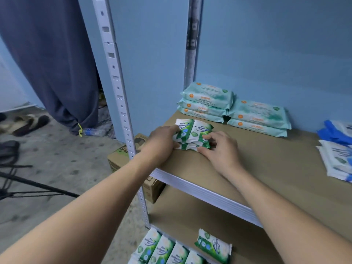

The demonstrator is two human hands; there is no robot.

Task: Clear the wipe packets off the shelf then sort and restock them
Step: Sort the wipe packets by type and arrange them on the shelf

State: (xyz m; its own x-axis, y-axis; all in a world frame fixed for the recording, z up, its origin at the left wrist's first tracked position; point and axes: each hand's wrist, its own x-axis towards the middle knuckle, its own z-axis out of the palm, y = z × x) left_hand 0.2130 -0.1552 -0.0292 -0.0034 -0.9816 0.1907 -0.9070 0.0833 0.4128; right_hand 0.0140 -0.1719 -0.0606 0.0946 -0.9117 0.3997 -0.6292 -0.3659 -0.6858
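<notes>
A small stack of green-and-white pine wipe packets [194,133] lies near the left front of the brown upper shelf [266,168]. My left hand [162,141] grips the stack's left side, fingers curled over the top packet. My right hand [221,149] presses the stack's right side and front edge. Behind them, two piles of larger teal wipe packs [207,101] [259,117] rest against the blue wall. More green pine packets [165,250] lie in a row on the lower shelf, with one apart [213,246].
White-and-blue wipe packs [337,159] and blue gloves [335,132] sit at the shelf's right edge. A white slotted upright [118,88] stands left of the shelf. A cardboard box [118,159] sits on the floor below, with a dark curtain [55,63] and sandals [24,124] farther left.
</notes>
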